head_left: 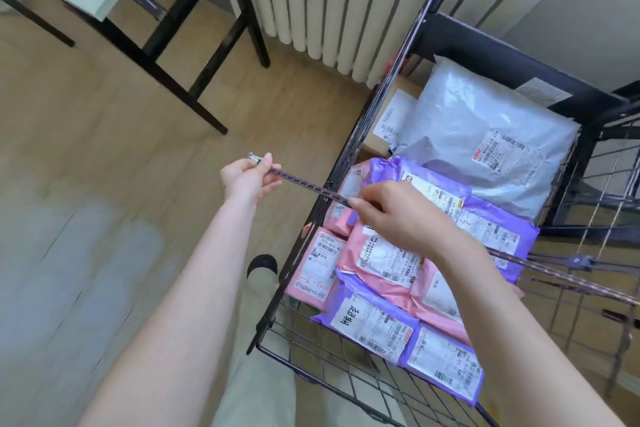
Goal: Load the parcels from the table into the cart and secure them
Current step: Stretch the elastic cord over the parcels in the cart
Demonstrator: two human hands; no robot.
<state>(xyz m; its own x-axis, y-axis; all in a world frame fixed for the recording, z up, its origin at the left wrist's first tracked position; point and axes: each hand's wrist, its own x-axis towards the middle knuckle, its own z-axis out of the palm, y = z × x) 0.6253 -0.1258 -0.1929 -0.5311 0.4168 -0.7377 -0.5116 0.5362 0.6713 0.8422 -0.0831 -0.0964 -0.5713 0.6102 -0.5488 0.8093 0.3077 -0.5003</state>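
Left hand (247, 180) clenched round the free end of a black elastic cord with red stitching (301, 184), small metal hook (255, 159) sticking out past the thumb. It's held over the wood floor, left of the black wire cart (485, 52). Right hand (401, 218) pinches the same cord further along, just above the cart's left rim; cord taut between the two. Parcels sit in the cart – pink plastic mailers (381, 253) and purple plastic mailers (374, 322) stacked near side, grey plastic bag (485, 121) and brown cardboard box (391, 114) at the far end.
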